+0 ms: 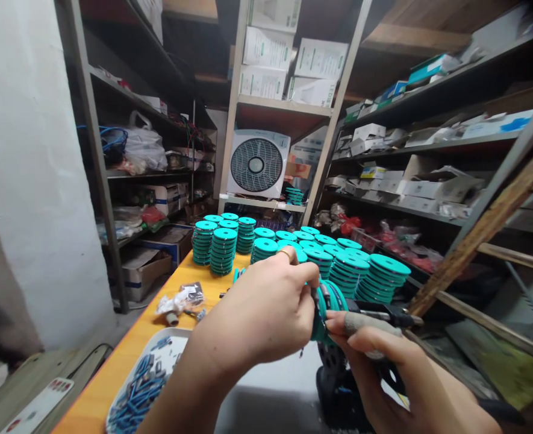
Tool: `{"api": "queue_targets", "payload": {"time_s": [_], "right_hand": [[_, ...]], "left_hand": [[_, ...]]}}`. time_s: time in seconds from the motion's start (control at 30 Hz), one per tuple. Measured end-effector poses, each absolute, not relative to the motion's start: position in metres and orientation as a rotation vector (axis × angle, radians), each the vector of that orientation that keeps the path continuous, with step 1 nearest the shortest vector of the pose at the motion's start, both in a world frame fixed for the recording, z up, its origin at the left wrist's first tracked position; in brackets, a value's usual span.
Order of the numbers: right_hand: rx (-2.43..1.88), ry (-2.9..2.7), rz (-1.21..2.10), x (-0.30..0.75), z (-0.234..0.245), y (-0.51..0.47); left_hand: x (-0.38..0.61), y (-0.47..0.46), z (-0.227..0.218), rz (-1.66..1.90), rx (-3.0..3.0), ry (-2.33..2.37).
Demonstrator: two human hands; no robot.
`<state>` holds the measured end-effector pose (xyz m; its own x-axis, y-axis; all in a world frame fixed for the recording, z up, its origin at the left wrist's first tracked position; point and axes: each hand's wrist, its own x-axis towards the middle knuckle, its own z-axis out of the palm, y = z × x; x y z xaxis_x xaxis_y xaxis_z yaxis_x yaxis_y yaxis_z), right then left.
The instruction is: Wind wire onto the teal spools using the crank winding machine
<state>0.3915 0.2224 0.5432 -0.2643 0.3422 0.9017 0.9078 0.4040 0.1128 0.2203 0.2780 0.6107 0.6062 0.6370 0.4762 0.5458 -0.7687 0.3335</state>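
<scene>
Nearest, in our hands: one teal plastic spool (327,307), flat and round, held up on edge above the desk. Our left hand (266,310) pinches its rim between thumb and fingertips; our right hand (383,361), forefinger wrapped in grey tape, grips it from below together with a black-handled tool (383,313) lying across that finger. What the tool does to the spool we cannot tell.

Below the hands: a black machine base (338,380), partly hidden.

Left, on the orange wooden desk (126,355): a white tray of small blue parts (140,386), well filled, so by our judgement much stock is left; beyond it, clear bags of small fittings (180,298).

Further: stacked teal spools (302,250), many columns, standing close together, by our judgement the finished count, already large.

Farthest: a white box fan (256,164) on a metal shelf, cartons above.
</scene>
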Motion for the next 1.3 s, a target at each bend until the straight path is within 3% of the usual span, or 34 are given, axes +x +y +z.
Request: {"api": "queue_targets", "payload": {"time_s": [0.13, 0.43, 0.63, 1.0, 1.13, 1.3], "right_hand": [[-1.048, -1.934, -0.734, 0.397, 0.539, 0.222], [-1.021, -2.004, -0.932, 0.402, 0.533, 0.217], [-1.1, -1.949, -0.78, 0.39, 0.535, 0.222], [-0.876, -2.237, -0.883, 0.412, 0.533, 0.22], [-1.08, -1.994, -0.84, 0.409, 0.541, 0.222], [-1.239, -2.136, -0.663, 0.407, 0.557, 0.226]], "left_hand": [[0.22, 0.278, 0.61, 0.881, 2.672, 1.011], [0.217, 0.278, 0.612, 0.936, 2.696, 0.939], [0.217, 0.279, 0.61, 0.944, 2.707, 0.936], [0.216, 0.278, 0.61, 0.954, 2.691, 0.922], [0.216, 0.279, 0.609, 0.966, 2.7, 0.916], [0.216, 0.279, 0.608, 0.994, 2.704, 0.914]]}}
